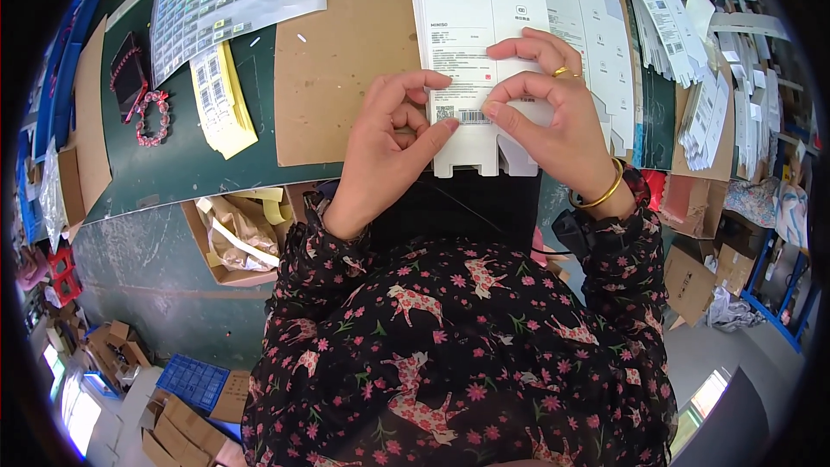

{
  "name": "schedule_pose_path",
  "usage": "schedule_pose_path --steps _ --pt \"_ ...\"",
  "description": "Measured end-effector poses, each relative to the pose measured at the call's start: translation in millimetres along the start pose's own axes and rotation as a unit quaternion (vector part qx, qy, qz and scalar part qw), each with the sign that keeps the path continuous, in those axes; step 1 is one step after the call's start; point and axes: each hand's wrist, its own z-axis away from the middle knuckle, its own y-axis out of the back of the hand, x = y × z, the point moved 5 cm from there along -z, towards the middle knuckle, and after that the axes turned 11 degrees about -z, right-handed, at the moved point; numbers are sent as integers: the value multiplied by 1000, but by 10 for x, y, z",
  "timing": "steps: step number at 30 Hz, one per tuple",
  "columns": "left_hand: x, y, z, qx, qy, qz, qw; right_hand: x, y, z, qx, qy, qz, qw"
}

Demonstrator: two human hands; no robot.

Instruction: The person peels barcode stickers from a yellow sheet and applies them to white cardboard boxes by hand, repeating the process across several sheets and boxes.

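Carton blank [462, 78], flat on the brown board [346, 60] at 12 o'clock, tops a stack. Left hand [389, 143] pins its lower edge, thumb and forefinger narrowly pinched, steadying it. Right hand [549, 112] pinches a small label by the barcode, fingers narrow, for exact placing.

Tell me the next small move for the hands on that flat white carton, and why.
Probably press the small barcode sticker flat with the left hand. Its fingertip already rests at the sticker's edge, the right hand pinches the other end, and the flat white carton blank lies on top of the stack on the cardboard sheet.
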Motion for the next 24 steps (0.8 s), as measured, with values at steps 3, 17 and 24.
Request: schedule_pose_path --steps 3,17,24 --pt "0 0 7 6 13 -1 1000 -2 -8 5 1 2 2 1000" --pt "4 -19 -11 12 13 7 1000 -2 -10 -2 10 6 1 1000" --pt "23 -28 -14 22 19 7 1000 -14 -25 -3 18 7 13 1000"
